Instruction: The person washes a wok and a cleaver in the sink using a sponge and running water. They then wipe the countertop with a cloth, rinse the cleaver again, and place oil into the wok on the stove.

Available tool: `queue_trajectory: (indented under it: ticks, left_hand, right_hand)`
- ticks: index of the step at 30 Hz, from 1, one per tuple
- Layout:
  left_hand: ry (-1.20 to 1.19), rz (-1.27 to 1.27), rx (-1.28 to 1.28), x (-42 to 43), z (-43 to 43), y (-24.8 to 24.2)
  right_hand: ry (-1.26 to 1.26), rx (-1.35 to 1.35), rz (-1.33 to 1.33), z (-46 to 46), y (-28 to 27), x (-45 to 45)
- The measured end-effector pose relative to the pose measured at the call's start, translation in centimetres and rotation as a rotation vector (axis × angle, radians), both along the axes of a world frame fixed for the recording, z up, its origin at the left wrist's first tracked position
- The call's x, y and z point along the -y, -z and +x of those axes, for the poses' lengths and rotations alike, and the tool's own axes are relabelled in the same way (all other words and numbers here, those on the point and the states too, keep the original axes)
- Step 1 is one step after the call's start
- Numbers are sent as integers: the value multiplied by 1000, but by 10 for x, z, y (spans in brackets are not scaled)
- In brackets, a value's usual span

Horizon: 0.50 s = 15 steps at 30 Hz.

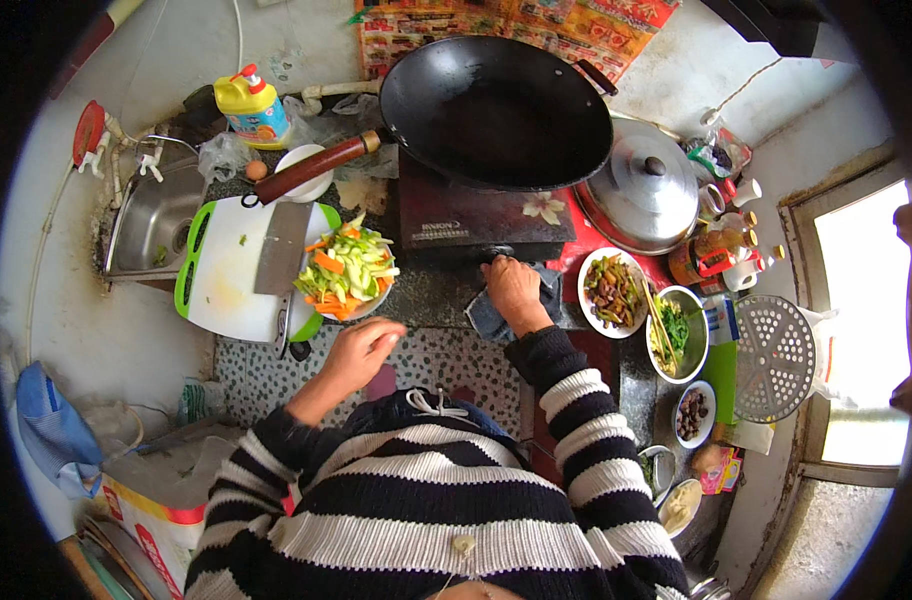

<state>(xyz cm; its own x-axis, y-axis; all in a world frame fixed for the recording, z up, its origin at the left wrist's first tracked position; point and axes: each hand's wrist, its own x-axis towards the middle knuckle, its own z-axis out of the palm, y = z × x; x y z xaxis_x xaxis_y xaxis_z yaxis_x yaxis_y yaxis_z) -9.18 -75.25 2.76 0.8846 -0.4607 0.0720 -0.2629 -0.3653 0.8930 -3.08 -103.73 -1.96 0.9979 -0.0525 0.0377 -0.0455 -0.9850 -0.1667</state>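
My right hand [514,294] is at the front of the gas stove [486,217], its fingers closed around the control knob [495,252]. A dark blue cloth [492,311] lies beneath that hand at the counter's edge. Above the stove sits a black wok [497,112] with a wooden handle [317,166] pointing left; I see no food in it. My left hand [357,356] hangs over the floor in front of the counter, empty, with fingers loosely bent. Nearest to it is a plate [377,306] heaped with sliced green vegetable and carrot [343,270].
Left of the plate, a cleaver [282,247] lies on a white-and-green cutting board [227,277], beside the sink [152,225]. An egg [256,170] and detergent bottle [253,112] stand behind. Rightward are a domed lid [643,184], a meat dish [613,292], a chopstick-topped bowl [677,334] and bottles [715,251].
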Motion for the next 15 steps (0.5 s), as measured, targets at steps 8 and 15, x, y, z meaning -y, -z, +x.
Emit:
queue_trajectory:
  ticks: [8, 15]
  left_hand:
    - [-203, -78, -193, -50, -38, -3]
    - [-118, 45, -80, -55, -22, -17]
  right_hand:
    - [-176, -369, -335, 16, -16, 3]
    - [-92, -314, -156, 14, -28, 4]
